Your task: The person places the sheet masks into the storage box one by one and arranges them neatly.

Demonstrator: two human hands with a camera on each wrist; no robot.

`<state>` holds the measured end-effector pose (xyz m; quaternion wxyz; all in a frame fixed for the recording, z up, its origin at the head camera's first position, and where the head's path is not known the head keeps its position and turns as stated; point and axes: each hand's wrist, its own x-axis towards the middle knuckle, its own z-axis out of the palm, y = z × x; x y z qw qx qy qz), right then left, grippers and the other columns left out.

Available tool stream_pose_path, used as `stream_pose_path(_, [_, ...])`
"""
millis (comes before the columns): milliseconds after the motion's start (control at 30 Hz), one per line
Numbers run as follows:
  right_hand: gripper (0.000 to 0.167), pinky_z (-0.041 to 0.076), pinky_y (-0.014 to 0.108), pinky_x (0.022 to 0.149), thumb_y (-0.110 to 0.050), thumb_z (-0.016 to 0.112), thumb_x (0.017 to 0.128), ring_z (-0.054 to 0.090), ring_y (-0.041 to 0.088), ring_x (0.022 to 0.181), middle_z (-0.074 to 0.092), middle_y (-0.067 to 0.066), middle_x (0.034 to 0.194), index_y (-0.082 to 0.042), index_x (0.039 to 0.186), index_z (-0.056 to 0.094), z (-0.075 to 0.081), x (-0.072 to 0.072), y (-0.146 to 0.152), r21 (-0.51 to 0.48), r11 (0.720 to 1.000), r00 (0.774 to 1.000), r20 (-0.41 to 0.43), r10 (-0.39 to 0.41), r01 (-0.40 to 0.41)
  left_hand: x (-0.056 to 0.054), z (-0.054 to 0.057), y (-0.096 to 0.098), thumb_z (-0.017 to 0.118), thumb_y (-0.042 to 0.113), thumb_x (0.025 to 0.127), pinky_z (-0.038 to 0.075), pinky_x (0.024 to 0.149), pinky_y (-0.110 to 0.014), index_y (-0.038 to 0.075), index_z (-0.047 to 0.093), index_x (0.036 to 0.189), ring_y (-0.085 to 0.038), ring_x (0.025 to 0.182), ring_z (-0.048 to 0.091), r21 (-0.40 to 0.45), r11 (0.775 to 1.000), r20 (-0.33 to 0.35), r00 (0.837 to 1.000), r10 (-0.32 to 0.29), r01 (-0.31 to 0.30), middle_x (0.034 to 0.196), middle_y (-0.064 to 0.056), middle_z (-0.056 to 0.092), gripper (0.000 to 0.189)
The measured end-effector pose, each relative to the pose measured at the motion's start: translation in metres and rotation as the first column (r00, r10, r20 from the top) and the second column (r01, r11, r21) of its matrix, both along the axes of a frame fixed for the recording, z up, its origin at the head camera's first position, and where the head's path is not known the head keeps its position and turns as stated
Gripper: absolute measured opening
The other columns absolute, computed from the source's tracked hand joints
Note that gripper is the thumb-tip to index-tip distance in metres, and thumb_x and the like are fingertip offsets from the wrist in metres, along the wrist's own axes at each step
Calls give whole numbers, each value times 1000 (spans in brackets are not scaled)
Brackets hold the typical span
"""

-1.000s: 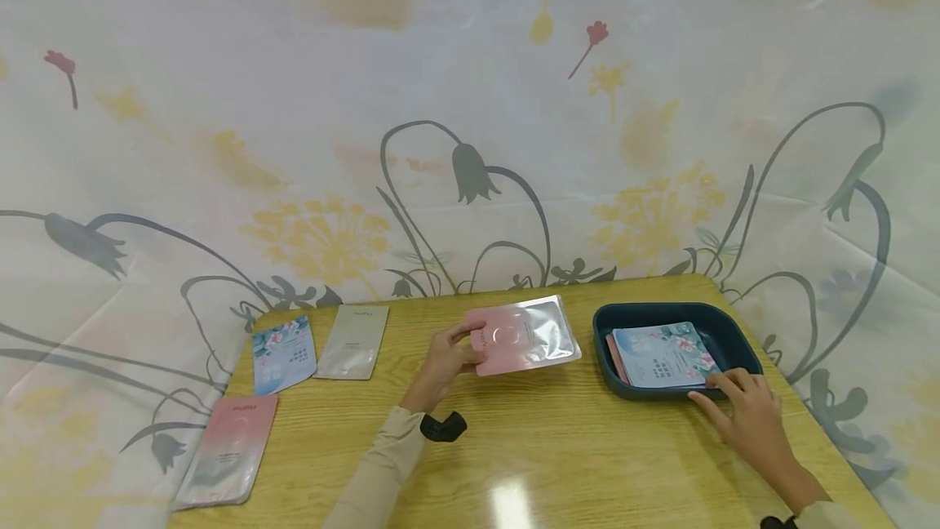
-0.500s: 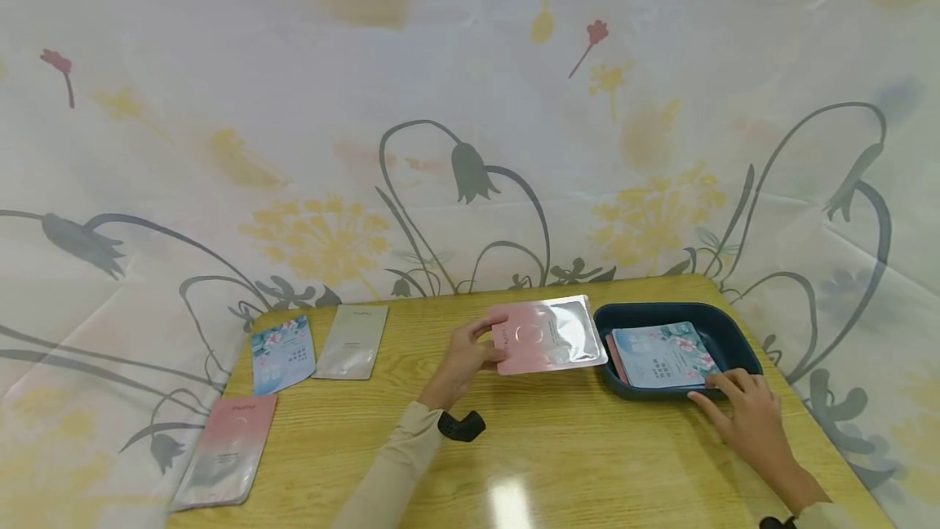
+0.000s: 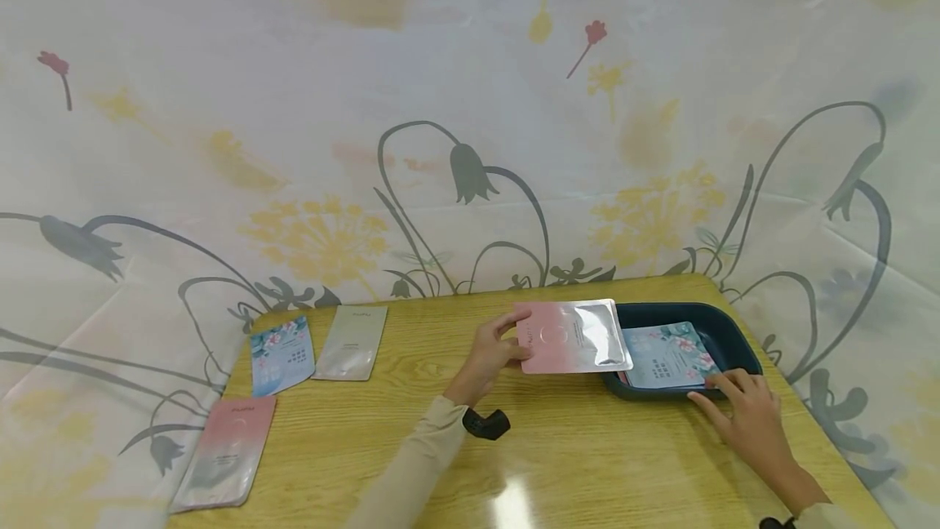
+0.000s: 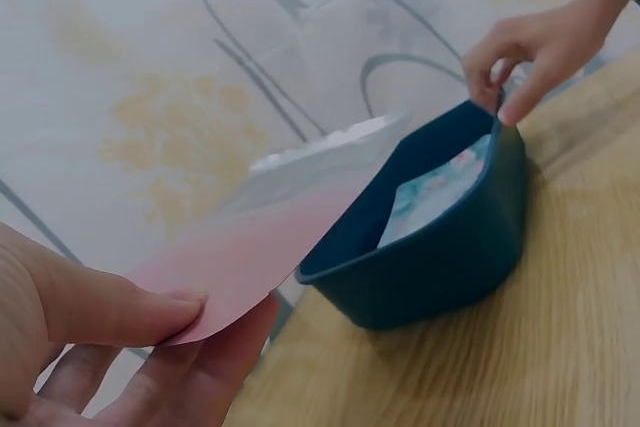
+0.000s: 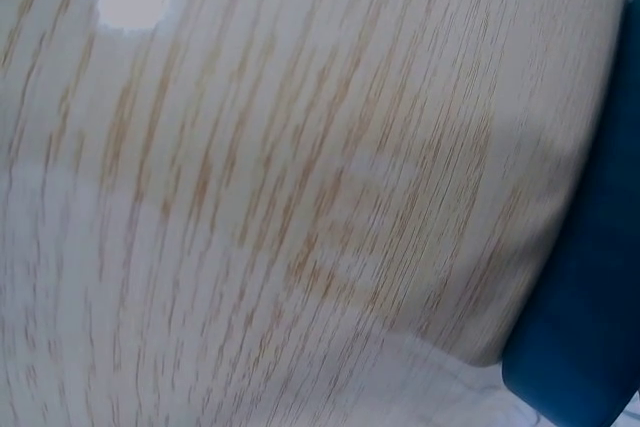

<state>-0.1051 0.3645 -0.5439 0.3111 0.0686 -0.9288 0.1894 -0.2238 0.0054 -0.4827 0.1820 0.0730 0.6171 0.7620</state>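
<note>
My left hand pinches a pink-and-silver sheet mask packet by its pink end, thumb on top and fingers beneath. The packet is held flat, its silver end overlapping the left side of a dark teal bin in the head view. Inside the bin lies a blue floral sheet mask packet on top of another, mostly covered one. With my right hand I grip the bin's near right rim, fingers inside and thumb outside, as the left wrist view shows. The right wrist view catches only the bin's side and tabletop.
On the left of the wooden table lie a blue floral packet, a pale grey-green packet and a pink-silver packet. Behind the table hangs a flower-printed cloth.
My left hand has carried the pink-silver packet rightward, from left of the bin to over its left edge. My right hand stays on the rim, and the bin has not moved.
</note>
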Motion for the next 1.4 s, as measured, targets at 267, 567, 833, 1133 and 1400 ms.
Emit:
stream_pose_path(267, [29, 34, 58, 62, -23, 85, 64, 44, 32, 78, 54, 8, 87, -10, 81, 65, 1, 1, 1, -1, 1000, 1000, 2, -4, 4, 2, -1, 19, 61, -22, 74, 56, 63, -34, 9, 56, 132, -19, 73, 65, 24, 1000, 6, 1000, -19, 19, 122, -12, 58, 66])
stream_pose_path(567, [28, 33, 58, 63, -22, 84, 65, 43, 34, 81, 54, 9, 88, -9, 82, 65, 2, 2, 3, 0, 1000, 999, 24, -24, 24, 5, -5, 39, 61, -22, 75, 56, 70, -42, 10, 56, 132, -20, 78, 67, 25, 998, 23, 998, -60, 59, 116, -10, 60, 65])
stream_pose_path(833, [28, 33, 58, 63, -24, 84, 66, 44, 33, 80, 54, 9, 88, -10, 82, 65, 2, 3, 5, -3, 1000, 1000, 18, -24, 24, 4, -5, 64, 61, -20, 74, 56, 64, -37, 10, 59, 129, -17, 66, 62, 39, 998, 36, 998, -47, 46, 112, -8, 60, 62])
stream_pose_path(1133, [30, 35, 60, 61, -21, 85, 61, 45, 34, 79, 54, 8, 86, -10, 80, 65, 0, 2, 3, 12, 1000, 1000, -15, -12, 12, 0, -8, 89, 61, -22, 73, 57, 62, -39, 7, 61, 126, -18, 63, 63, 38, 999, 34, 999, -15, 14, 106, -9, 63, 60])
stream_pose_path(1400, [30, 35, 61, 62, -20, 85, 60, 45, 34, 79, 55, 8, 86, -10, 81, 66, -3, -1, 2, 10, 1000, 1000, -24, -2, 2, -5, -15, 110, 61, -21, 71, 56, 58, -39, 5, 64, 121, -16, 58, 59, 8, 1000, 54, 998, 28, -28, 98, -9, 62, 57])
